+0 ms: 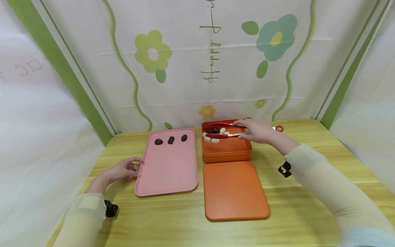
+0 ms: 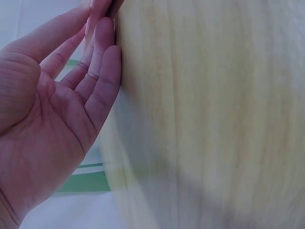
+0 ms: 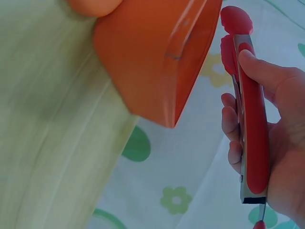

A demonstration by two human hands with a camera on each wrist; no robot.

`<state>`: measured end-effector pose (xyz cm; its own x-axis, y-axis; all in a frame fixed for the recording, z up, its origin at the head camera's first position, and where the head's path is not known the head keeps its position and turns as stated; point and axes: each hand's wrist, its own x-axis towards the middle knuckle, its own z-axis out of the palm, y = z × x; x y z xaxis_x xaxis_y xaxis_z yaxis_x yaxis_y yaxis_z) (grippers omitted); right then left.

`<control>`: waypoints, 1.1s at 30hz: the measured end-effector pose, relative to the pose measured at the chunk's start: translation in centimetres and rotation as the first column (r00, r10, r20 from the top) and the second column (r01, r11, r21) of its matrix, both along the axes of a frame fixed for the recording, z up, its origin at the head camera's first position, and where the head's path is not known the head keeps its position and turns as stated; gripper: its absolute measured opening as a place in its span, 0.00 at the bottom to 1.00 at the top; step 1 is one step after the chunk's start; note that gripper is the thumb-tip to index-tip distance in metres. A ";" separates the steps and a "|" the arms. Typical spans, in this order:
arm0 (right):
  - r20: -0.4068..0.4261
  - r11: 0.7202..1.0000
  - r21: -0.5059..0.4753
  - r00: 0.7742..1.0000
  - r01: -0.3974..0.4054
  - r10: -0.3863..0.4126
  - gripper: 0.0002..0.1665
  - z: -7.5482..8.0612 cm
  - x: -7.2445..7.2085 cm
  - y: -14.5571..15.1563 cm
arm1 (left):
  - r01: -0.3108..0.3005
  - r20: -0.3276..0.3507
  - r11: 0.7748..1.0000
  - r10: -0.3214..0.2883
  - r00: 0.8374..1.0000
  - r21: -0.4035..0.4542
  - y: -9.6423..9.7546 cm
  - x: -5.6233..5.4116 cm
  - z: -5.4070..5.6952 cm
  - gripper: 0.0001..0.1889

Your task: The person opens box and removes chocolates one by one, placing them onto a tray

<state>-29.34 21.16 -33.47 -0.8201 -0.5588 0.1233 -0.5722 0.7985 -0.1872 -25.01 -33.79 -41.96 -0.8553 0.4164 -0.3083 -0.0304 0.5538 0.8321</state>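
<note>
My left hand (image 1: 123, 169) holds the left rim of a pink tray (image 1: 166, 168); in the left wrist view, its thumb and fingertips meet the tray's edge. Three dark brown chocolate-like pieces lie near the tray's far end, one of them a dark block (image 1: 171, 140). My right hand (image 1: 257, 131) grips red-and-metal tongs (image 3: 255, 124) over an open orange box (image 1: 226, 156). The tongs' red heads are spread apart above the box's left part. Several white pieces (image 1: 215, 140) and dark pieces (image 1: 215, 130) show there; whether the heads touch any, I cannot tell.
An orange lid (image 1: 236, 190) lies flat in front of the box, to the right of the tray. All stand on a wooden table (image 1: 160, 219). A white curtain (image 1: 185, 82) with printed flowers hangs close behind the box and tray.
</note>
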 end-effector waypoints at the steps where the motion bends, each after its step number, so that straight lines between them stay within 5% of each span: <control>1: -0.003 1.000 0.003 1.000 0.006 -0.006 0.32 -0.2 0.0 0.3 | -0.001 0.000 1.000 0.001 1.000 0.002 0.0 0.0 0.0 0.30; 13: -0.102 0.998 0.064 0.994 -0.021 0.028 0.27 -1.4 0.5 2.4 | 0.003 -0.006 1.000 -0.003 1.000 0.008 -0.1 0.1 0.2 0.30; 33: -0.045 0.987 0.158 0.998 -0.027 0.035 0.25 -1.3 0.1 0.3 | 0.001 -0.009 1.000 -0.001 1.000 0.021 0.0 0.3 0.0 0.30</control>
